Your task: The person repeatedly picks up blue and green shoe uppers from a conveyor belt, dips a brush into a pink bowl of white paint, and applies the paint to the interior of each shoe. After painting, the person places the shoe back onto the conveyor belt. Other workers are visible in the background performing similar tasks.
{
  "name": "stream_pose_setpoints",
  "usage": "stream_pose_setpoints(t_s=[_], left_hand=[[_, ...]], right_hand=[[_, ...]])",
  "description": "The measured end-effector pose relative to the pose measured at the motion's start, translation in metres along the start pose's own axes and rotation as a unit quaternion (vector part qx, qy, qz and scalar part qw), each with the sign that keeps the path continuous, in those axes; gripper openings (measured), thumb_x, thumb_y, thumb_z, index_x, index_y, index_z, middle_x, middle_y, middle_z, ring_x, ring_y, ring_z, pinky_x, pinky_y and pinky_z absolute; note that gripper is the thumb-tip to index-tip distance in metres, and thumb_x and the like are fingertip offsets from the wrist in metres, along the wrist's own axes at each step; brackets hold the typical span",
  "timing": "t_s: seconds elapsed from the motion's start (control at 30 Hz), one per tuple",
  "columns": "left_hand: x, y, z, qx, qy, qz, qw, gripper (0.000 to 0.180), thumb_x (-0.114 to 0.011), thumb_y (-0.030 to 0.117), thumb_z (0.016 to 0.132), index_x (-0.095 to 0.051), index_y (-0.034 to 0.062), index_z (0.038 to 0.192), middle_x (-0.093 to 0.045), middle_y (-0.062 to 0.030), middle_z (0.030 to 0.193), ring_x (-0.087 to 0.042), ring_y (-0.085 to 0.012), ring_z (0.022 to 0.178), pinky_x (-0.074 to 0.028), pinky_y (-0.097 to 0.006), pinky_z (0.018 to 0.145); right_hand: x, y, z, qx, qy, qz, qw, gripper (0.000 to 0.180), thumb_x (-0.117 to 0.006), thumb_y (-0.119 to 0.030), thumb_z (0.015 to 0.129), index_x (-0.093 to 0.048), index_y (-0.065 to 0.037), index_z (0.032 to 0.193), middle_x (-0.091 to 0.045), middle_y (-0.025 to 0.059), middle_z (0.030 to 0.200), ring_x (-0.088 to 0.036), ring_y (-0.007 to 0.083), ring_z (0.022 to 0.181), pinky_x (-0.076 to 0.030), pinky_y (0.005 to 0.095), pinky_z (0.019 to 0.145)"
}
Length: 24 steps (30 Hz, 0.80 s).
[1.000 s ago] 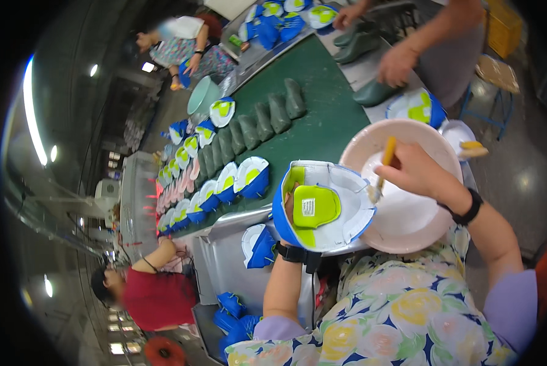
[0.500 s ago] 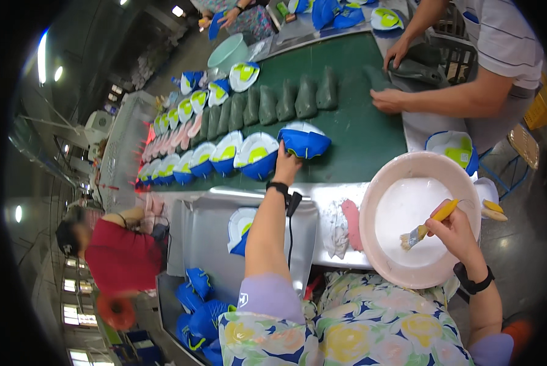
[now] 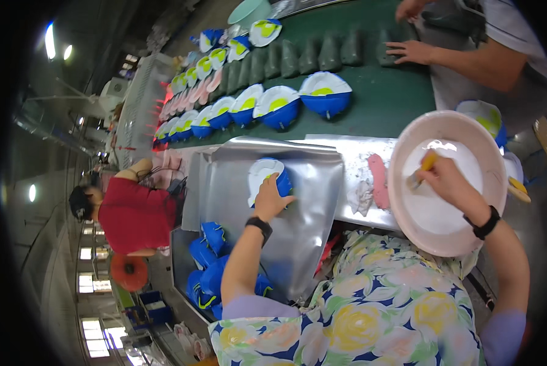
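Observation:
A blue and white shoe upper [image 3: 262,169] with yellow-green lining lies in the metal tray. My left hand [image 3: 271,200] reaches over its edge, thumb and fingers spread; whether they touch it is hard to make out. In my right hand [image 3: 449,182] is a paintbrush with a yellow handle [image 3: 429,161]. Its blurred bristles [image 3: 413,182] are at the white liquid [image 3: 435,210] inside a pale pink basin [image 3: 397,210]. Similar shoe uppers stand in a row on the green work surface [image 3: 383,100], the nearest-right one being this upper [image 3: 326,102].
Dark green shoe lasts [image 3: 330,56] and pink pieces line the green surface. More blue uppers [image 3: 215,274] are heaped left of the tray [image 3: 310,201]. A pink strip [image 3: 378,183] and crumpled cloth [image 3: 360,198] lie beside the basin. A co-worker's hand [image 3: 411,52] touches a last; another person in red [image 3: 136,213] stands left.
My left hand has let go of the upper on the green surface and come back to the one in the tray. The brush has moved within the basin. The whole view has shifted.

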<state>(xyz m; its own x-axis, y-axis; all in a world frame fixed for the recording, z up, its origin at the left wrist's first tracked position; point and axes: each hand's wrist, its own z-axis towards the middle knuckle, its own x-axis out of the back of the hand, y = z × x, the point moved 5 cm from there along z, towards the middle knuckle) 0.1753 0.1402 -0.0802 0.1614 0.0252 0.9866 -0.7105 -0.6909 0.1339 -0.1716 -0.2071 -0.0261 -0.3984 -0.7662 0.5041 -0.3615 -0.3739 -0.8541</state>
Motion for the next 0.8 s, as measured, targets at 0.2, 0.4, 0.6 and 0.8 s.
stream_pose_setpoints(t_s=[0.2,0.4,0.6,0.8], left_hand=[[0.033,0.016,-0.023,0.134,0.076,-0.678,0.719,0.048,-0.071,0.021,0.085,-0.057,0.0081,0.129,-0.066,-0.0121,0.124,-0.064,-0.0316,0.114,-0.052,-0.049,0.098],[-0.029,0.049,-0.064,0.231,-0.072,-0.808,0.536,0.038,-0.063,0.011,0.093,-0.056,0.0089,0.130,-0.065,-0.0092,0.126,-0.062,-0.0287,0.119,-0.052,-0.047,0.101],[-0.016,0.061,-0.077,0.084,0.276,-0.153,0.945,0.050,-0.069,-0.001,0.083,-0.056,0.0049,0.131,-0.061,-0.0126,0.133,-0.056,-0.0345,0.127,-0.044,-0.043,0.108],[0.003,0.064,-0.016,-0.178,0.025,-0.048,0.983,0.044,-0.062,0.000,0.085,-0.057,0.0006,0.129,-0.065,-0.0198,0.124,-0.063,-0.0356,0.116,-0.053,-0.043,0.093]], right_hand=[[0.008,-0.014,-0.041,-0.003,-0.100,-0.135,0.986,0.023,-0.070,-0.018,0.088,-0.060,0.002,0.095,-0.068,0.0258,0.086,-0.068,0.0428,0.081,-0.053,0.0460,0.073],[0.017,-0.016,-0.025,0.042,0.030,-0.039,0.998,0.019,-0.070,-0.013,0.090,-0.062,0.001,0.099,-0.068,0.0205,0.081,-0.068,0.0343,0.074,-0.052,0.0391,0.069],[-0.009,-0.013,-0.048,0.079,-0.119,-0.181,0.973,0.022,-0.068,-0.018,0.091,-0.060,-0.001,0.101,-0.069,0.0225,0.086,-0.067,0.0398,0.079,-0.052,0.0434,0.073],[0.062,-0.012,-0.061,0.073,0.034,-0.050,0.995,0.016,-0.067,-0.011,0.092,-0.058,-0.001,0.100,-0.068,0.0190,0.083,-0.067,0.0368,0.077,-0.051,0.0413,0.072]])
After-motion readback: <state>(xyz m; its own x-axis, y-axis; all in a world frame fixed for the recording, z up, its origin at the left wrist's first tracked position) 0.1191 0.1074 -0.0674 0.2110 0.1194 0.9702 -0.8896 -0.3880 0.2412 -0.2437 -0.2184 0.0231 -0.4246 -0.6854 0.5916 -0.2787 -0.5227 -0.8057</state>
